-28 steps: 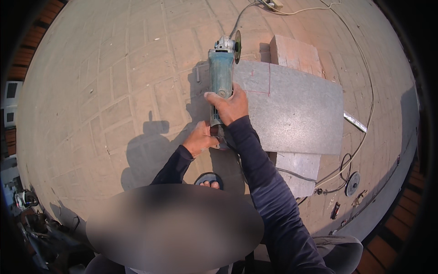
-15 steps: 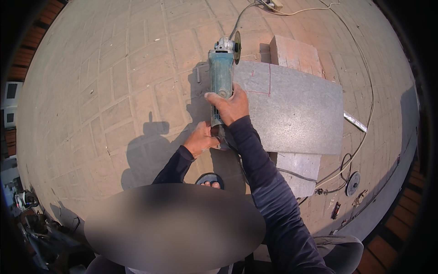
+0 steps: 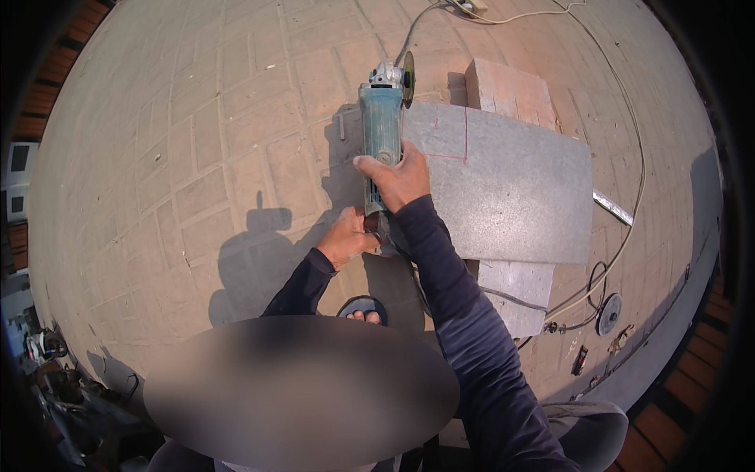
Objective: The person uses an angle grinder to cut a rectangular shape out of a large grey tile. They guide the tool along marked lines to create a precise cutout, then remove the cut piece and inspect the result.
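A teal angle grinder (image 3: 382,118) with a thin upright disc (image 3: 409,79) points away from me. My right hand (image 3: 403,182) is wrapped round the middle of its body. At the rear end, my left hand (image 3: 348,239) has its fingers closed around the tail, where the dark cord comes off. Just right of the grinder lies a grey stone slab (image 3: 519,193) with red lines marked at its far left corner. The disc sits beyond that corner, apart from the slab. The undersides of both hands are hidden.
The slab rests on a reddish block (image 3: 511,94) and a pale block (image 3: 515,295). A light cable (image 3: 641,149) curves along the right. Near it lie a silver bar (image 3: 613,208), a round disc (image 3: 609,315) and a small red-black object (image 3: 580,361). My sandalled foot (image 3: 363,309) is below the grinder.
Almost nothing differs. The view has shifted very slightly, and both hands keep the same hold on the grinder.
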Demonstrator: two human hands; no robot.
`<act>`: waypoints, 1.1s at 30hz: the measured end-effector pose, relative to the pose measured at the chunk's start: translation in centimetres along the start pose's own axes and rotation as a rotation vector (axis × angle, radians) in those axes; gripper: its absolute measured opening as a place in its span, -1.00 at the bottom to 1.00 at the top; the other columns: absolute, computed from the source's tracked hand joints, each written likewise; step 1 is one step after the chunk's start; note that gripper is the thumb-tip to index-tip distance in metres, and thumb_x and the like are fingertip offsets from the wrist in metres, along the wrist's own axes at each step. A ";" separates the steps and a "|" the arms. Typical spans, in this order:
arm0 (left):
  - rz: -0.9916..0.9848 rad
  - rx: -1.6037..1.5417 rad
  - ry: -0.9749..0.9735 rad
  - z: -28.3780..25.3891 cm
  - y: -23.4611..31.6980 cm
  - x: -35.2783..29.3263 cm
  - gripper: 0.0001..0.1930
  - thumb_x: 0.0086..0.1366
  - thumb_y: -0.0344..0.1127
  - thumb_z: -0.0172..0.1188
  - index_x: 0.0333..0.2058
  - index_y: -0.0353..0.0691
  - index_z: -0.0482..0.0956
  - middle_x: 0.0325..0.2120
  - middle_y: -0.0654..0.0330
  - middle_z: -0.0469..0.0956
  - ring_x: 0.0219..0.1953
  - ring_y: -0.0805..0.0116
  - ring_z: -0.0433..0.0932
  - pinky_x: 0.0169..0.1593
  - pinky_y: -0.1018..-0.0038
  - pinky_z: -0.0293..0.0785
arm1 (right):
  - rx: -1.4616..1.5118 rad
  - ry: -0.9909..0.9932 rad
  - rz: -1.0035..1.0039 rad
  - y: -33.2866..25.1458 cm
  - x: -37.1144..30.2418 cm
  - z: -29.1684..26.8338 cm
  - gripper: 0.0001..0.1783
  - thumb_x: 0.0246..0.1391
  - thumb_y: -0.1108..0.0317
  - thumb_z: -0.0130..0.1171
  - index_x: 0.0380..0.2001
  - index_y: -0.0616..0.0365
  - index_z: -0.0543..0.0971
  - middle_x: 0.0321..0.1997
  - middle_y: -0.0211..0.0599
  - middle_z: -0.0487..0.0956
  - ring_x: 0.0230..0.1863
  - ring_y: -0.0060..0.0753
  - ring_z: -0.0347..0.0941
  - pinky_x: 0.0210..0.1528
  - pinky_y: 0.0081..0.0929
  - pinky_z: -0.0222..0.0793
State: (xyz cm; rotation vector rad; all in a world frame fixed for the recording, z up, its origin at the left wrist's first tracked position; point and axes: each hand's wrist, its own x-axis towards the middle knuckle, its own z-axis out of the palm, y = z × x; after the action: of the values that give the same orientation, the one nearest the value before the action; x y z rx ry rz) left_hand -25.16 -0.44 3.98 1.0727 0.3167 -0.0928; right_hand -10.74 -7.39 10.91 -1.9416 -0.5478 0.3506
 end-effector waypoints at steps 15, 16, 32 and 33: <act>-0.006 -0.059 -0.002 0.5 0.7 -0.2 -0.61 0.16 -0.76 0.24 -0.01 -0.45 0.53 -0.13 0.16 0.64 -0.12 0.37 0.65 -0.07 0.32 0.72 | 0.077 -0.043 0.087 -0.7 0.4 -0.4 -0.37 -0.20 0.03 0.52 -0.19 0.34 0.64 -0.23 0.09 0.71 -0.17 0.03 0.68 -0.03 -0.18 0.54; -0.013 -0.051 -0.006 0.7 0.9 -0.2 -0.61 0.16 -0.76 0.24 -0.01 -0.45 0.53 -0.13 0.16 0.63 -0.12 0.38 0.64 -0.07 0.33 0.71 | 0.094 -0.046 0.093 -0.5 0.4 -0.4 -0.37 -0.20 0.03 0.52 -0.18 0.33 0.64 -0.23 0.08 0.71 -0.17 0.02 0.68 -0.03 -0.19 0.54; -0.067 -0.008 0.042 -0.5 -0.1 -0.2 -0.60 0.11 -0.73 0.25 -0.03 -0.42 0.54 -0.14 0.18 0.65 -0.11 0.39 0.66 -0.14 0.41 0.62 | 0.075 -0.052 0.118 -0.5 0.1 0.3 -0.36 -0.19 0.02 0.52 -0.18 0.35 0.63 -0.22 0.11 0.71 -0.16 0.03 0.69 -0.01 -0.17 0.55; -0.081 0.013 0.032 0.0 0.8 -0.3 -0.60 0.11 -0.72 0.25 -0.03 -0.41 0.54 -0.16 0.19 0.65 -0.12 0.39 0.66 -0.15 0.42 0.62 | 0.076 -0.046 0.118 -0.5 0.1 0.1 -0.37 -0.19 0.02 0.51 -0.18 0.35 0.63 -0.22 0.11 0.71 -0.15 0.03 0.69 -0.01 -0.17 0.55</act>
State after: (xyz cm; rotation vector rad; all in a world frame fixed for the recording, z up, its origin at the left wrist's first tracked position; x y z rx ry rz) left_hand -25.29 -0.11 4.81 1.0750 0.3893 -0.1505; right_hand -10.81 -7.12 11.31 -1.9006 -0.4447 0.4854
